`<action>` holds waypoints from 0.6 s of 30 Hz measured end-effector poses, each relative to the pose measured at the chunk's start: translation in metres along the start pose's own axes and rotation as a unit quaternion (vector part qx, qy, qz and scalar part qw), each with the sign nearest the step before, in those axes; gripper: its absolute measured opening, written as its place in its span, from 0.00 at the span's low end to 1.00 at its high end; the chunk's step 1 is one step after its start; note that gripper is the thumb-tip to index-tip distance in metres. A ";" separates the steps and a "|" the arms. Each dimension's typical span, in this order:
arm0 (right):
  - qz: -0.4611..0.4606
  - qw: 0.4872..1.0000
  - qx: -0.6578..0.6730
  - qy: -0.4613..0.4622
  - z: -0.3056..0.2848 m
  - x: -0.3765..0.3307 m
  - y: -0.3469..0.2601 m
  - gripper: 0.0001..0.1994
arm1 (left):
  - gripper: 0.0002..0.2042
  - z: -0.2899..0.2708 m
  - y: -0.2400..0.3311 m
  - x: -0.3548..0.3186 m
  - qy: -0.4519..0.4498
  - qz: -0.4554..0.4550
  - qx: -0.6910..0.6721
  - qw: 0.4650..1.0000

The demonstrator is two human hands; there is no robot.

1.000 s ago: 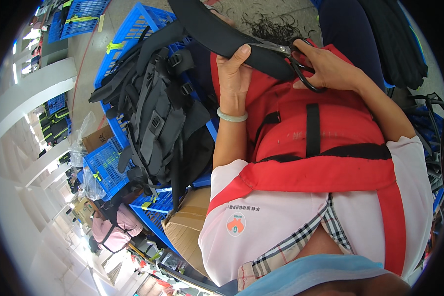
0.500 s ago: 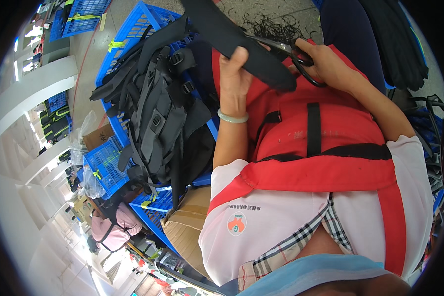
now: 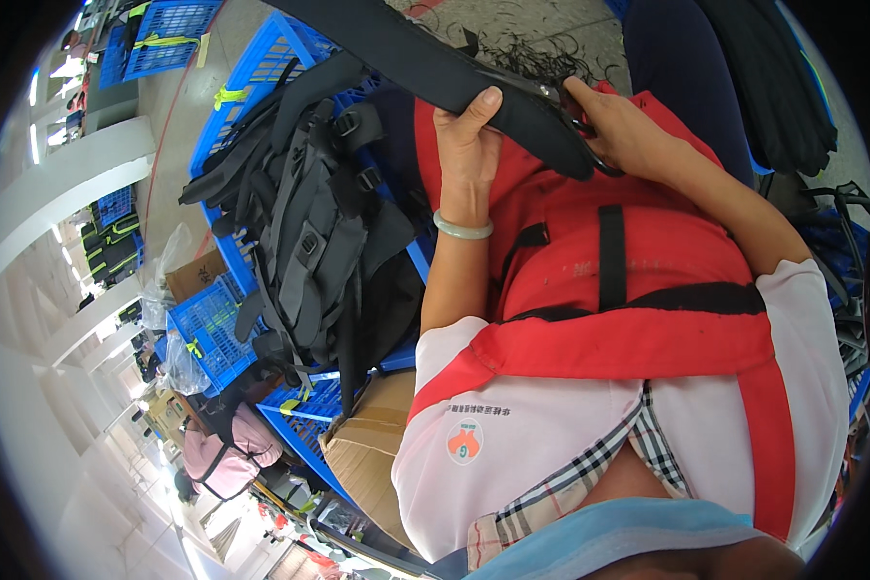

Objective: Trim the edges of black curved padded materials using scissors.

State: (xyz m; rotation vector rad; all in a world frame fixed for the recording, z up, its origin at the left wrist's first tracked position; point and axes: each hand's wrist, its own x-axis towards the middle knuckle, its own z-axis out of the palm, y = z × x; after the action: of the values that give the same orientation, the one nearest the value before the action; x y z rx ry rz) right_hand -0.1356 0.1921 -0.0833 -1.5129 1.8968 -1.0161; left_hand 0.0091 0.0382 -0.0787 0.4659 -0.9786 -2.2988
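Note:
My left hand [image 3: 466,145] grips a wide black padded strap [image 3: 425,60] that runs from the top of the view down to the right, over my red apron [image 3: 609,271]. A pale green bangle sits on that wrist. My right hand [image 3: 626,130] holds small black-handled scissors [image 3: 575,121] at the strap's lower end, with the blades against the strap's edge. Loose black thread trimmings [image 3: 536,58] lie on the floor beyond the strap.
A grey and black backpack [image 3: 319,232] lies piled on blue plastic crates [image 3: 261,68] to my left. A brown cardboard box [image 3: 372,454] stands by my left side. More black bags [image 3: 773,87] hang at the right. A pink backpack [image 3: 224,454] sits at the lower left.
The strap has slid a little further through my hands, and both hands have shifted slightly up along it. The scissors stay at the strap's end.

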 end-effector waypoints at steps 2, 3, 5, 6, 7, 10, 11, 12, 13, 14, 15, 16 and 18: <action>0.055 0.996 0.029 -0.061 -0.002 0.002 -0.007 0.19 | 0.22 0.002 0.001 -0.001 0.001 0.006 0.000 1.000; 0.055 0.996 0.029 -0.060 -0.002 0.002 -0.005 0.19 | 0.17 0.005 0.000 -0.002 0.016 0.007 -0.013 1.000; 0.082 0.993 -0.013 -0.083 -0.003 0.002 0.002 0.20 | 0.12 0.007 -0.002 -0.002 0.029 0.007 -0.026 0.999; 0.081 0.993 -0.013 -0.084 -0.003 0.002 0.001 0.20 | 0.13 0.006 -0.003 -0.003 0.032 0.007 -0.033 0.999; 0.085 0.993 -0.001 -0.083 -0.004 0.002 -0.002 0.21 | 0.13 0.006 -0.003 -0.003 0.035 0.006 -0.039 0.999; 0.074 0.994 0.025 -0.072 -0.010 -0.001 -0.008 0.23 | 0.13 0.001 -0.001 -0.002 0.020 -0.003 -0.037 0.999; 0.061 0.995 0.038 -0.062 -0.011 -0.001 -0.009 0.24 | 0.13 0.000 -0.001 -0.003 0.022 -0.003 -0.036 0.999; 0.061 0.995 0.038 -0.062 -0.013 -0.003 -0.008 0.24 | 0.13 0.000 -0.001 -0.002 0.019 -0.002 -0.046 0.999; 0.047 0.997 0.026 -0.055 -0.016 -0.005 -0.005 0.25 | 0.12 0.001 -0.002 -0.002 0.017 -0.002 -0.055 0.998; 0.031 0.998 0.015 -0.049 -0.017 -0.006 -0.004 0.26 | 0.12 0.001 -0.002 -0.002 0.017 -0.002 -0.055 0.998; 0.032 0.998 0.016 -0.049 -0.014 -0.006 -0.002 0.26 | 0.12 0.001 -0.002 -0.003 0.010 -0.008 -0.057 0.998; 0.014 1.000 0.009 -0.024 -0.008 -0.006 0.000 0.25 | 0.13 0.001 -0.002 -0.003 0.003 -0.014 -0.058 0.998; -0.003 1.000 0.003 0.000 -0.005 -0.005 -0.001 0.25 | 0.13 0.001 -0.003 -0.004 0.011 -0.012 -0.051 0.999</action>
State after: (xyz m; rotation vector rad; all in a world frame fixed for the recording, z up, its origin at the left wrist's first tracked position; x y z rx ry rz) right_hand -0.1375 0.1979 -0.0794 -1.5170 1.8878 -1.0241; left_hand 0.0107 0.0434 -0.0795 0.4607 -0.8444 -2.3466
